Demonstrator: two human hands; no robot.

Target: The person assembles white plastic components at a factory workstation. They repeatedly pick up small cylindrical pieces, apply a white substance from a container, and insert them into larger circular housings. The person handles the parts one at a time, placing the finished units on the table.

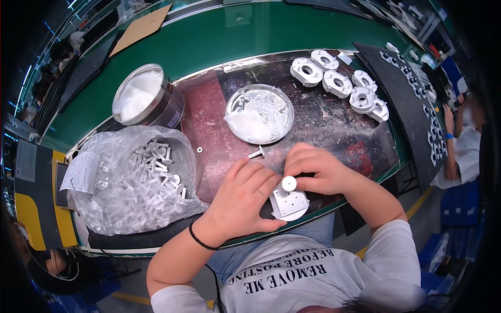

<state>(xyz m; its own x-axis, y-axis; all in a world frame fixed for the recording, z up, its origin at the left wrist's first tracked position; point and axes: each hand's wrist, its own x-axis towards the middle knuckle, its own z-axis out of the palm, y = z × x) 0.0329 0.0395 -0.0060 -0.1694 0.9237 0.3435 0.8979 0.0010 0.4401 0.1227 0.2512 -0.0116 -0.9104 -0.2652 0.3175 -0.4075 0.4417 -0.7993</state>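
Left hand [241,201]: palm down, fingers curled around the flat white plastic plate [288,204], gripping its left edge at the near desk [219,36] rim.
Right hand [317,169]: fingertips pinched on the round white plastic knob [288,183] atop that plate.
Nearby: loose white pin [256,153]; shallow round dish of white grease [259,113]; open metal tin [146,97]; six white moulded housings [340,83].
Packaging: clear plastic bag of white pins [136,180], left, white paper label [82,172] on its side.
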